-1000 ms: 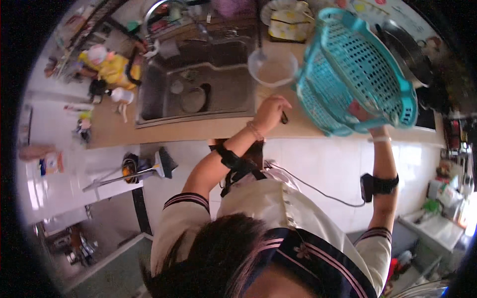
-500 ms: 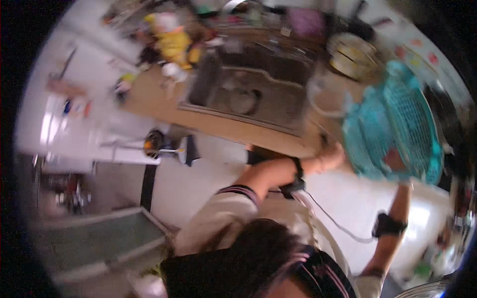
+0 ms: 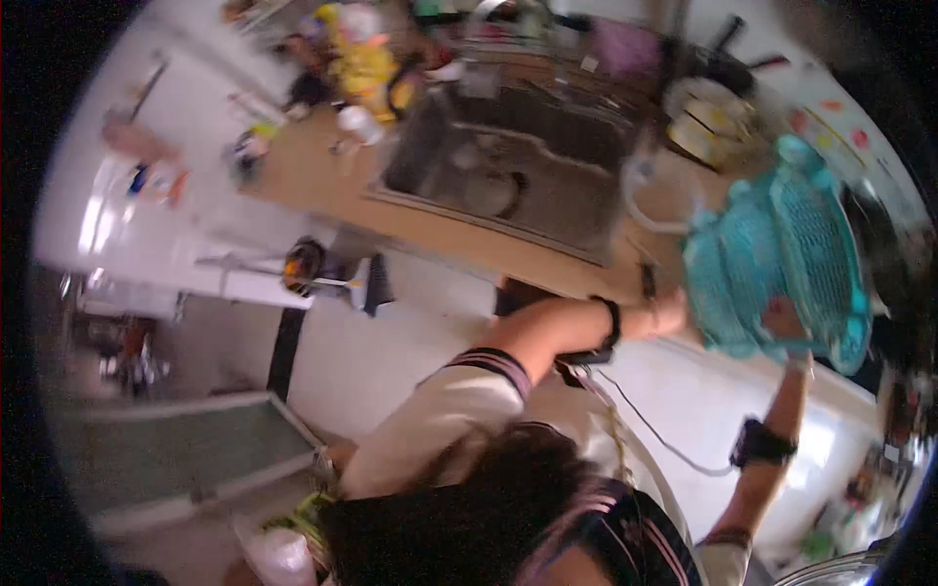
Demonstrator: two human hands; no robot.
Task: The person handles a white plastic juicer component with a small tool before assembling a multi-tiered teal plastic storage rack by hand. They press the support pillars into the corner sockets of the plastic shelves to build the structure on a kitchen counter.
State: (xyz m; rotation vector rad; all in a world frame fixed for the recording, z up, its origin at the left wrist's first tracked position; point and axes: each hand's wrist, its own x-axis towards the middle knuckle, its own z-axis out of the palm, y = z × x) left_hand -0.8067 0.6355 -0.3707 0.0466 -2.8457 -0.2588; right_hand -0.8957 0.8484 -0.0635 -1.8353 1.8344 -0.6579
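Observation:
A teal plastic basket (image 3: 728, 254) with mesh walls and a curved rim is tilted over the right end of the counter. My left hand (image 3: 670, 313) is at its lower left edge, its fingers partly hidden by the basket and blurred. My right hand (image 3: 782, 320) grips the near rim, with fingers showing against the inner side. Both hands are closed on the basket. A dark band circles my left wrist, and a black device is strapped to my right forearm.
A sink (image 3: 547, 190) is set into the wooden counter (image 3: 313, 176). Beside the basket stand a clear round bowl (image 3: 664, 195) and a pot with pale yellow contents (image 3: 711, 122). Yellow packages (image 3: 363, 68) and a white cup (image 3: 360, 125) are at the left. A cable (image 3: 664, 439) hangs below.
The view has shifted slightly, so the sink and counter sit a little further right. The basket has tilted a little in my hands, and both stay on it.

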